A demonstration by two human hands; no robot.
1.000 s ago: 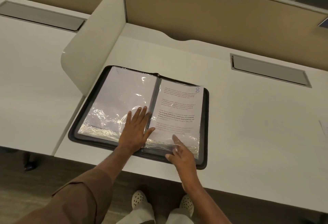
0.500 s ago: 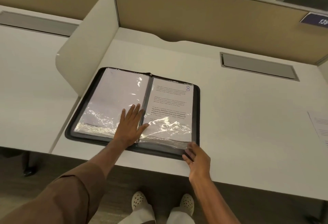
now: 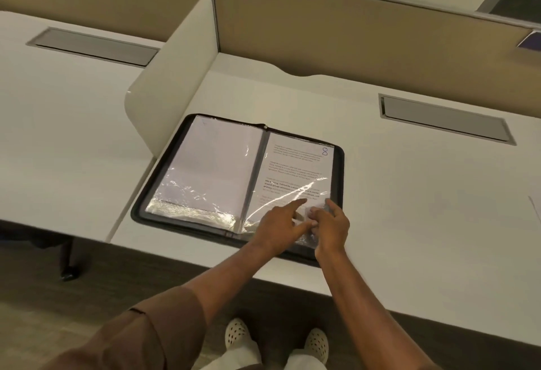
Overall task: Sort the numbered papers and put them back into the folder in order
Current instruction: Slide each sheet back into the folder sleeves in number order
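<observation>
Both hands are now working the near corner of the right clear plastic sleeve (image 3: 295, 182): my left hand (image 3: 281, 224) has left the spine, forefinger pressing, while my right hand (image 3: 329, 221) is pinching the sleeve's edge, probably turning past the white printed sheet numbered 8 (image 3: 301, 164) lying inside the open black zip folder (image 3: 339, 170).

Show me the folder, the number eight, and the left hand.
folder (image 3: 339, 164): head view, black right rim.
number eight (image 3: 324, 151): head view, on the handwritten digit.
left hand (image 3: 278, 226): head view, back of the hand.
</observation>
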